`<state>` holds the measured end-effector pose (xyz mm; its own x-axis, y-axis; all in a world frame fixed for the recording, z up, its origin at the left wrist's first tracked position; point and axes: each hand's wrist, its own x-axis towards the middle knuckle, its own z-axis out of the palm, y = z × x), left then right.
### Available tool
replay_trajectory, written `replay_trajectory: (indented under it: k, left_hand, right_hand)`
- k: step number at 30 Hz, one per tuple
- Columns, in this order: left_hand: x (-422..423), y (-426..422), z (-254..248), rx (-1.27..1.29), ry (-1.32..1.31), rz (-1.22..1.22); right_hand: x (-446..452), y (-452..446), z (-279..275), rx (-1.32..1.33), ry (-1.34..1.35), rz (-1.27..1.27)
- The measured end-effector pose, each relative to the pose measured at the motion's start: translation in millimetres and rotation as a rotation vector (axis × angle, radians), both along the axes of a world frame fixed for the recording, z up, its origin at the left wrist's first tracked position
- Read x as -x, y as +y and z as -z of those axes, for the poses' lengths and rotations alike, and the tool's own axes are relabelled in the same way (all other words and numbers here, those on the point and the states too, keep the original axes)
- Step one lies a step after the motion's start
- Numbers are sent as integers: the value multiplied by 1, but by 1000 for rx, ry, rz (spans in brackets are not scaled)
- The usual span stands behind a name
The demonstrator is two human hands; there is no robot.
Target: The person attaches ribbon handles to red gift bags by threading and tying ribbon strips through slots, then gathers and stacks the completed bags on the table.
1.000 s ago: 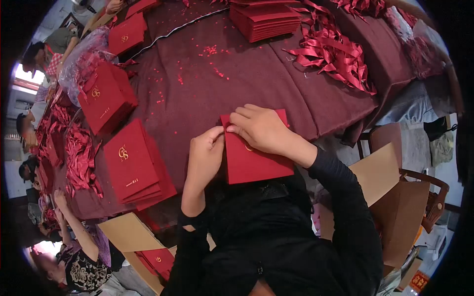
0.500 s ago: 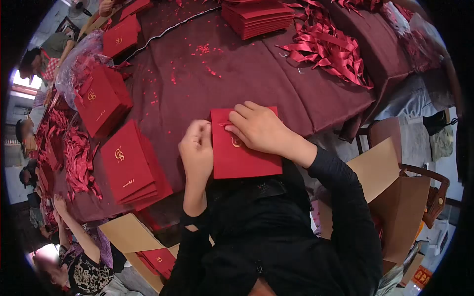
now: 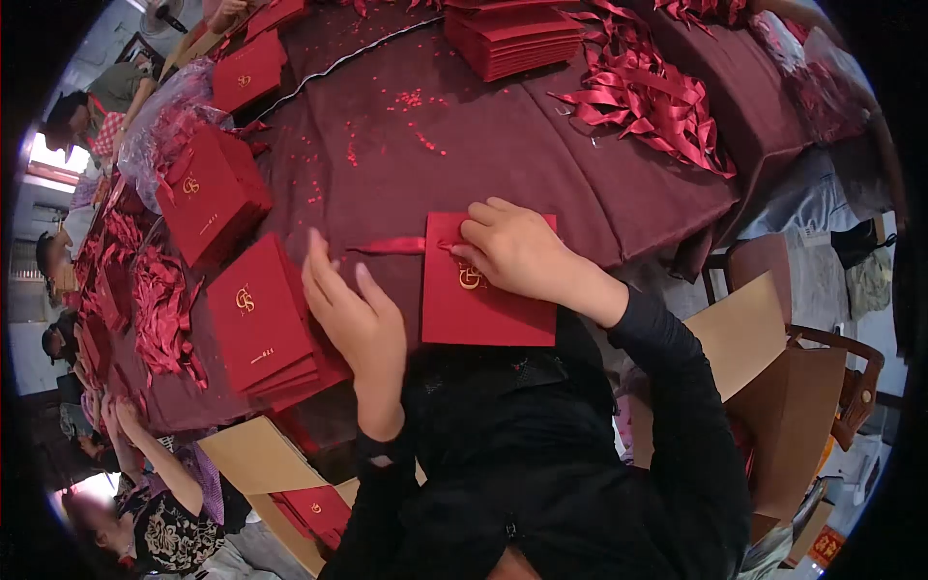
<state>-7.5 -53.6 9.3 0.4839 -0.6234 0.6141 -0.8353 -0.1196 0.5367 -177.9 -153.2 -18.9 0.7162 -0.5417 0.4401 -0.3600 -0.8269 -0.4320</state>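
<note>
The red gift bag [image 3: 488,324] lies flat at the near edge of the table, close against the person's front, its gold monogram face up and partly covered by the right hand [image 3: 512,249]. That position probably keeps it within easy reach of both hands. The right hand rests across the bag's upper right, seemingly to steady it, while thumb and forefinger pinch at the red satin ribbon [image 3: 391,245] on its face; the exact hold is too small to tell. The ribbon's tapered end sticks out past the bag's left side over the dark red tablecloth [image 3: 464,164]. The left hand [image 3: 356,319] is empty, fingers extended, between the bag and the near-left stack of bags [image 3: 256,324]; whether it brushes that stack cannot be told. 2 more stacks, the upper-left stack [image 3: 213,198] and the far stack [image 3: 512,48], and the ribbon pile [image 3: 657,97] line the sides, perhaps to leave the middle for handwork.

Compared with 0.5 s earlier, the left hand is no longer curled beside the bag's left edge: it is opened and farther left. The ribbon end now shows there, while the right hand keeps nearly the same place on the bag.
</note>
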Motion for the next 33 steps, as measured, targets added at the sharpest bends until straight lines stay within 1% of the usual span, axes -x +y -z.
replay_trajectory:
  k: [2,3,5,6,7,8,9,11,13,15,16,17,18,19,20,21,22,23,24,25,26,27,29,31,33]
  left_hand:
    - [15,35,-5,-413,-157,153]
    - [26,46,-7,-515,-253,217]
    - [34,52,4,-583,-249,206]
    - [33,49,6,-583,-209,199]
    - [31,45,7,-585,-209,198]
    - [29,39,7,-545,-196,199]
    - [27,35,7,-501,-180,198]
    - [23,28,9,-466,-163,194]
    - [19,24,10,-436,-150,191]
    - [14,23,8,-556,-33,221]
    - [13,22,7,-561,-30,218]
    - [13,19,7,-584,57,210]
    - [13,18,6,-605,142,204]
    - [14,18,6,-608,142,208]
    - [16,18,6,-579,398,261]
    - [17,18,6,-542,652,310]
    - [17,19,8,-544,650,313]
    - [16,21,12,-471,753,362]
    - [14,23,14,-396,854,410]
    - [12,23,13,-399,851,409]
    - [9,24,11,-395,878,466]
    - [7,24,10,-392,906,522]
    - [5,24,10,-390,911,524]
    - [4,25,11,-390,920,530]
    - [4,26,13,-427,916,501]
  right_hand:
    - [1,-3,-4,-43,2,-17]
    - [2,-5,-8,-88,6,-37]
    - [6,-12,-19,-345,38,-61]
    - [9,-17,-28,-594,91,-83]
    - [16,-17,-36,-794,84,-125]
    - [24,-17,-45,-993,78,-165]
    - [35,-14,-52,-1102,66,-202]
    - [60,-10,-62,-1113,212,-291]
    - [82,1,-82,-1324,245,-277]
    - [106,8,-66,-1244,244,-547]
    - [112,13,-61,-1395,72,-655]
    - [112,16,-57,-1400,73,-656]
    - [111,19,-49,-1403,-90,-738]
    - [109,23,-38,-1396,-257,-815]
    - [102,31,-22,-1449,-490,-764]
    - [92,39,-24,-1572,-619,-636]
    - [79,43,-27,-1686,-749,-502]
    - [65,43,-26,-1637,-761,-413]
    - [49,46,-27,-1560,-762,-225]
    - [34,49,-29,-1480,-759,-42]
    - [22,51,-19,-1361,-726,22]
    - [13,54,-14,-1364,-730,21]
    - [2,60,-8,-1209,-769,104]
    - [2,61,-2,-1175,-757,108]
    - [3,61,0,-996,-567,136]
